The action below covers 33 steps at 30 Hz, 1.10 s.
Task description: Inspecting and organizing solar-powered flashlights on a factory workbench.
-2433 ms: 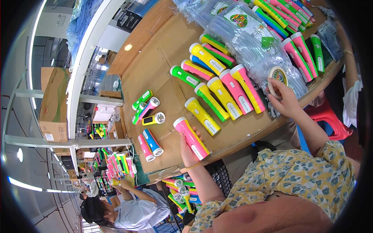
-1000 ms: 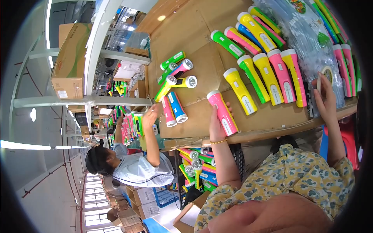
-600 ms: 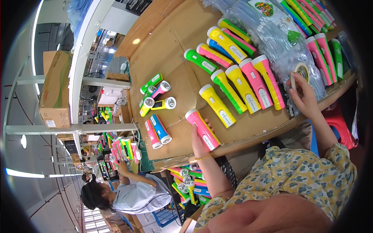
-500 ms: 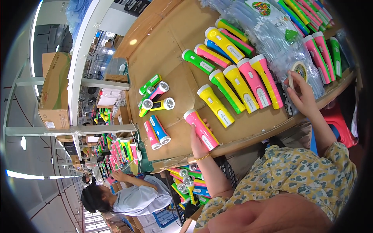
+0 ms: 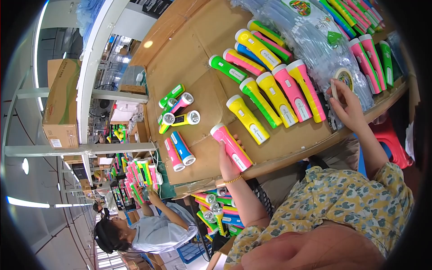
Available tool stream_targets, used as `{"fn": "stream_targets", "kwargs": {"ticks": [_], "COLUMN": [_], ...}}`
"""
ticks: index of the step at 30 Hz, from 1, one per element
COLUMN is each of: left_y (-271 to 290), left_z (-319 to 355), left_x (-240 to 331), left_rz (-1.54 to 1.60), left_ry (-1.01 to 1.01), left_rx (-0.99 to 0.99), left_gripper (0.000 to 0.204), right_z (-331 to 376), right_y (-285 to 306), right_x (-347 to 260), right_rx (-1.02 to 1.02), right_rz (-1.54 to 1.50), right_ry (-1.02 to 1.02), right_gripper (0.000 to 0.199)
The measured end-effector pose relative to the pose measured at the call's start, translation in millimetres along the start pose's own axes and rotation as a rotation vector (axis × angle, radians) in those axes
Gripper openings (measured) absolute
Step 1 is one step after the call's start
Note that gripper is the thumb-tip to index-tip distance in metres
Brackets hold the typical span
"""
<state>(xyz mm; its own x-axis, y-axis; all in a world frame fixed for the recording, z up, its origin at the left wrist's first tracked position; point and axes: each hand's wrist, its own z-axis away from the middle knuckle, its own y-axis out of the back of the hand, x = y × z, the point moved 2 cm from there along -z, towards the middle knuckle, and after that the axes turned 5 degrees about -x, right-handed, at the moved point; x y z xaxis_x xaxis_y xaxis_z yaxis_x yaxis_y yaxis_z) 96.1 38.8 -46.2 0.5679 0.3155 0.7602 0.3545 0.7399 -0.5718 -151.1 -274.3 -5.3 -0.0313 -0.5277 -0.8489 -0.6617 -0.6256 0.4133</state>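
My left hand is wrapped round a pink flashlight with a yellow side and a white label, close to the table's front edge. Several flashlights lie beside it, the nearest a yellow one just to its right. My right hand is closed at the right, its thumb and fingers on a narrow cream-coloured thing seen edge-on; its kind is unclear. Just beyond those fingers, a tape roll rests on clear plastic packaging.
More flashlights, some lens up, lie on the left of the cardboard-covered table. Below its edge is a pile of flashlights. A co-worker handles flashlights at the lower left. A red stool stands at the right.
The co-worker's arms have reached up toward a group of flashlights, and both hands show there. My hands keep their holds; the whole view has shifted slightly.
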Motion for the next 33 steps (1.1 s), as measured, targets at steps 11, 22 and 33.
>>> {"fn": "stream_targets", "kwargs": {"ticks": [11,22,33], "left_y": [2,4,6], "left_z": [0,-3,-5], "left_x": [-3,-4,-8], "left_rz": [0.022,-0.002,0.013], "left_ry": [0.003,-0.001,-0.024], "left_rx": [-0.015,0.020,0.005], "left_gripper": [0.044,0.045,0.055], "right_z": [1,0,2], "right_y": [-1,-1,3], "right_x": [0,-2,-1], "right_rx": [-0.003,0.003,-0.001], "right_rz": [-0.009,0.016,0.022], "right_ry": [-0.012,-0.007,-0.023], "right_gripper": [0.045,0.044,0.044]}}
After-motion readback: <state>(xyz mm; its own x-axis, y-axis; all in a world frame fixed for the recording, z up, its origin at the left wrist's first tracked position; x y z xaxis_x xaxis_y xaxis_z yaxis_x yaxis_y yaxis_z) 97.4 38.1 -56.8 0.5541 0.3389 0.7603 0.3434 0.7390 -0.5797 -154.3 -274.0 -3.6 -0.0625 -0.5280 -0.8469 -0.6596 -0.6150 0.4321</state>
